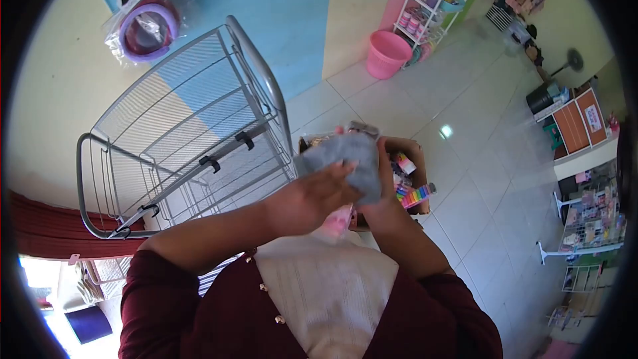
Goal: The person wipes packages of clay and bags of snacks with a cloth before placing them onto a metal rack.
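Note:
A grey cloth (345, 153) is spread between my two hands, above a cardboard box (419, 209). My left hand (325, 193) lies across the cloth's near side, its fingers pressed onto it and slightly blurred. At the cloth's right edge, my right hand (380, 183) grips from behind, and most of its fingers are hidden. A small greyish item (364, 129) sticks out past the cloth's far edge; its kind is not clear. Inside the box are several small packaged goods, among them a rainbow-coloured pack (415, 195). A pink wrapped item (337, 221) shows below my left hand.
To the left stands a grey metal mesh rack (193, 126) with a tubular frame. Purple ring-shaped goods (149, 32) hang on the wall. Farther off are a pink bin (388, 54), a white shelf (435, 6) and display racks (591, 219) on the tiled floor (465, 139).

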### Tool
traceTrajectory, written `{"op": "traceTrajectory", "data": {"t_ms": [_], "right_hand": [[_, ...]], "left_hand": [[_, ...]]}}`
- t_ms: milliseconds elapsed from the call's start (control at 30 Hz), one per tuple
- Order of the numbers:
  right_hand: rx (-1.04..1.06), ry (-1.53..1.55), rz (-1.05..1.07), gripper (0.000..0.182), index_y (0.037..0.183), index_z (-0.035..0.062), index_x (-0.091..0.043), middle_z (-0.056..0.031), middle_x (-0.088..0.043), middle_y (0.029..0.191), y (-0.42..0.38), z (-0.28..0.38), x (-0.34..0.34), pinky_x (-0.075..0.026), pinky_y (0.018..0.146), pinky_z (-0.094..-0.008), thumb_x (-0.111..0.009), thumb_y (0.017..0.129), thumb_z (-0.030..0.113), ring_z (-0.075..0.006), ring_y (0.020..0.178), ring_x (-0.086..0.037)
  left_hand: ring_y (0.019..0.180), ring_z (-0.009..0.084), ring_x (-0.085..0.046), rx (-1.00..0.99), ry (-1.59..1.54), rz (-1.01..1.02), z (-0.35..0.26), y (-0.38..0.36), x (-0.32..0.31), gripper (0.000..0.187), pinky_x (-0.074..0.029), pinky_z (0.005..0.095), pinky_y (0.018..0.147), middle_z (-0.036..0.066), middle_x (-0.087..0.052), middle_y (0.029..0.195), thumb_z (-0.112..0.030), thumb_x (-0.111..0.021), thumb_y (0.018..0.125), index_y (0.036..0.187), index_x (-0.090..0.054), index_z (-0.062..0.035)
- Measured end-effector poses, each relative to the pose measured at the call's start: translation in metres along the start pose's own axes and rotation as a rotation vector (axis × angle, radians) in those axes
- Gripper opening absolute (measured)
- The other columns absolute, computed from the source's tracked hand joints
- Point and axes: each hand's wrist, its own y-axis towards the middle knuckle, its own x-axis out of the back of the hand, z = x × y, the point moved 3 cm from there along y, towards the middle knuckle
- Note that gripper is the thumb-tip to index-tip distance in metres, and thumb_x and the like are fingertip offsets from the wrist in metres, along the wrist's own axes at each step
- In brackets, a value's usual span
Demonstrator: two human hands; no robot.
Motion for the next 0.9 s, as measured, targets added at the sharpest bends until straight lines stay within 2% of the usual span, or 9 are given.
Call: {"op": "traceTrajectory", "data": {"t_ms": [100, 233, 300, 400, 433, 467, 700, 767, 900], "right_hand": [[0.122, -0.177, -0.081, 0.075, 0.140, 0.0075, -0.050, -0.0093, -0.062, 0.114, 0.005, 0.031, 0.017, -0.053, 0.087, -0.0407, -0.033, 0.099, 0.068, -0.0253, 0.096, -0.064], [0.137, 0.225, 0.136, 0.079, 0.144, 0.0085, -0.044, -0.0119, -0.064, 0.105, 0.008, 0.055, 0.012, -0.055, 0.076, -0.0473, -0.031, 0.097, 0.071, -0.0289, 0.087, -0.066], [0.047, 0.056, 0.063, 0.079, 0.144, 0.0092, -0.044, -0.0118, -0.066, 0.104, 0.012, 0.052, 0.020, -0.055, 0.078, -0.0474, -0.033, 0.096, 0.071, -0.0286, 0.088, -0.066], [0.041, 0.166, 0.119, 0.077, 0.141, 0.0068, -0.047, -0.0125, -0.066, 0.107, 0.021, 0.025, 0.015, -0.055, 0.079, -0.0435, -0.032, 0.098, 0.070, -0.0283, 0.094, -0.066], [0.077, 0.152, 0.081, 0.076, 0.139, 0.0061, -0.048, -0.0128, -0.066, 0.107, 0.024, 0.020, 0.003, -0.055, 0.081, -0.0421, -0.032, 0.099, 0.069, -0.0281, 0.097, -0.065], [0.220, 0.122, -0.212, 0.074, 0.137, 0.0053, -0.050, -0.0123, -0.065, 0.105, 0.028, 0.020, -0.004, -0.054, 0.083, -0.0406, -0.030, 0.100, 0.067, -0.0264, 0.098, -0.063], [0.218, 0.029, 0.018, 0.077, 0.142, 0.0102, -0.046, -0.0059, -0.058, 0.109, 0.038, 0.066, 0.004, -0.048, 0.084, -0.0445, -0.030, 0.097, 0.071, -0.0224, 0.092, -0.056], [0.222, -0.002, 0.001, 0.077, 0.142, 0.0107, -0.045, -0.0056, -0.058, 0.110, 0.036, 0.073, 0.003, -0.049, 0.081, -0.0454, -0.029, 0.097, 0.072, -0.0228, 0.092, -0.058], [0.159, -0.028, -0.055, 0.076, 0.142, 0.0104, -0.045, -0.0062, -0.059, 0.107, 0.035, 0.065, 0.023, -0.052, 0.080, -0.0477, -0.029, 0.098, 0.070, -0.0246, 0.091, -0.060]], "left_hand": [[0.121, 0.0353, -0.061, -0.112, -0.212, 0.132, -0.011, -0.031, -0.011, 0.033, -0.050, 0.0447, 0.104, 0.020, -0.063, 0.123, -0.003, -0.060, 0.085, 0.118, -0.064, -0.0028], [0.114, 0.0342, -0.065, 0.035, -0.572, 0.175, -0.007, -0.039, -0.011, 0.028, -0.051, 0.0400, 0.101, 0.020, -0.066, 0.119, 0.000, -0.056, 0.091, 0.118, -0.063, -0.0015], [0.105, 0.0261, -0.069, 0.469, -0.606, -0.397, 0.009, -0.033, 0.003, 0.028, -0.053, 0.0322, 0.092, 0.019, -0.070, 0.113, 0.001, -0.049, 0.098, 0.123, -0.062, 0.0005], [0.099, 0.0132, -0.065, 0.689, -0.648, -0.640, 0.030, 0.011, 0.016, 0.031, -0.050, 0.0257, 0.086, 0.019, -0.070, 0.109, -0.005, -0.045, 0.104, 0.132, -0.058, 0.0011], [0.093, 0.0103, -0.061, 0.902, -0.814, -0.557, 0.037, 0.009, 0.000, 0.033, -0.049, 0.0247, 0.085, 0.016, -0.069, 0.106, -0.007, -0.046, 0.105, 0.135, -0.058, -0.0026], [0.089, 0.0098, -0.060, 0.784, -0.657, -0.503, 0.032, 0.010, -0.009, 0.034, -0.049, 0.0246, 0.082, 0.015, -0.069, 0.102, -0.008, -0.045, 0.105, 0.136, -0.057, -0.0046], [0.080, 0.0094, -0.062, 0.901, -0.690, -0.232, 0.024, -0.041, -0.020, 0.032, -0.051, 0.0271, 0.077, 0.009, -0.069, 0.090, -0.011, -0.045, 0.105, 0.132, -0.060, -0.0065], [0.081, 0.0102, -0.063, 1.276, -0.884, -0.044, 0.040, -0.068, -0.029, 0.031, -0.052, 0.0267, 0.077, 0.008, -0.069, 0.093, -0.016, -0.043, 0.106, 0.125, -0.064, -0.0049], [0.103, 0.0194, -0.065, 1.240, -1.889, -0.570, 0.042, -0.056, 0.000, 0.049, -0.052, 0.0297, 0.091, 0.015, -0.065, 0.117, -0.035, -0.046, 0.105, 0.133, -0.052, 0.0048]]}}
